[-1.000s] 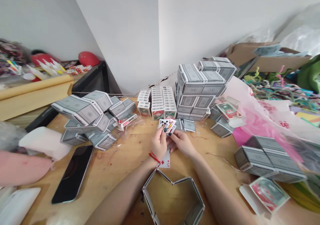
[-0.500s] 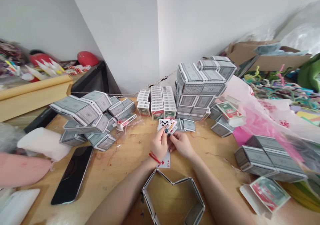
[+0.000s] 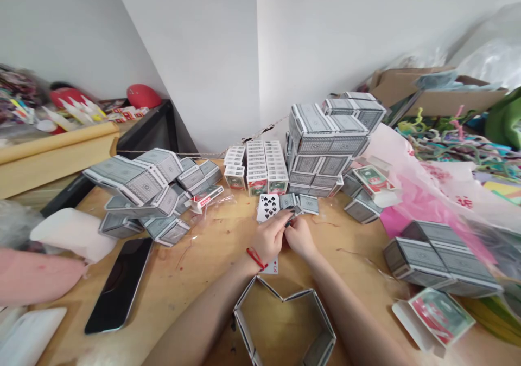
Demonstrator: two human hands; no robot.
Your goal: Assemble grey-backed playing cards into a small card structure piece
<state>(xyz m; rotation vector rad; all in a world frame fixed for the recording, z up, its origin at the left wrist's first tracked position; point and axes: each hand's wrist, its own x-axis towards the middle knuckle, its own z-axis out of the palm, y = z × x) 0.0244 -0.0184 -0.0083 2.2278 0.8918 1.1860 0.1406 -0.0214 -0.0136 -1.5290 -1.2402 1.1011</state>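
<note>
My left hand (image 3: 272, 237) and my right hand (image 3: 300, 236) meet over the middle of the wooden table (image 3: 195, 268), both closed on a small fan of playing cards (image 3: 268, 206). A nine of spades faces up at the fan's left, and grey card backs show by my fingertips. One red-suited card (image 3: 273, 267) lies flat under my left wrist. Just in front of me stands a heart-shaped wall of folded cards (image 3: 285, 322).
Grey card-block stacks rise at back centre (image 3: 325, 138), left (image 3: 138, 187) and right (image 3: 439, 263). Rows of boxed decks (image 3: 260, 165) sit behind the hands. A black phone (image 3: 120, 282) lies at left. Pink plastic (image 3: 411, 192) and an opened deck box (image 3: 437, 314) are at right.
The hands have lowered slightly and closed together. The fan has turned, so the nine of spades now shows flat and the other faces are hidden.
</note>
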